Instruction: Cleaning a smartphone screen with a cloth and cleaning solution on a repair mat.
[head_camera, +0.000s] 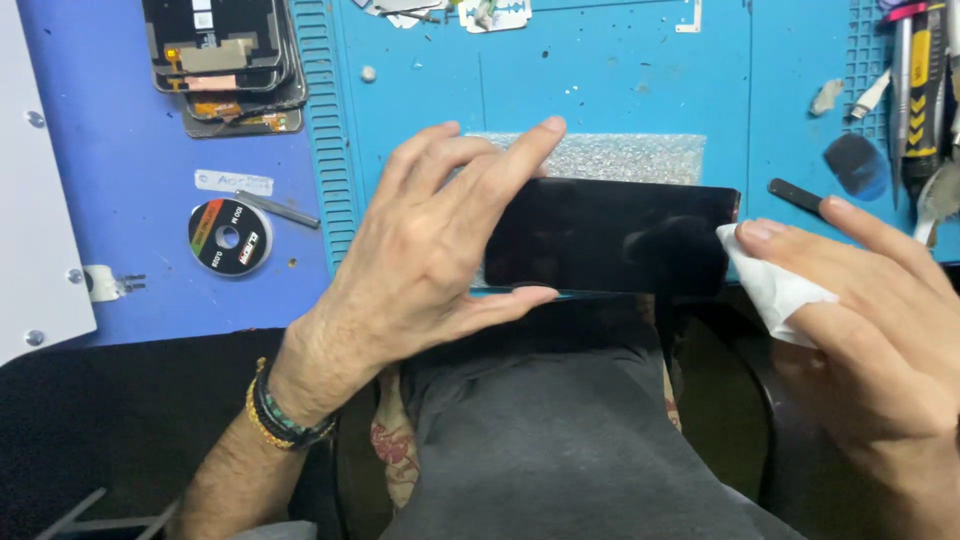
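Note:
A black smartphone (610, 237) lies screen up at the near edge of a blue work mat (620, 90), partly on a strip of bubble wrap (620, 156). My left hand (430, 250) grips the phone's left end, fingers over the top edge and thumb under the near edge. My right hand (880, 320) holds a folded white tissue (775, 285) and presses it against the phone's right end.
A stack of phone screens (225, 60) lies at the back left, and a small tape roll (229, 236) sits on the blue surface. Tools (920, 90) stand at the far right, near a dark pick (856, 165) and a black spudger (797, 196). My lap is below the bench edge.

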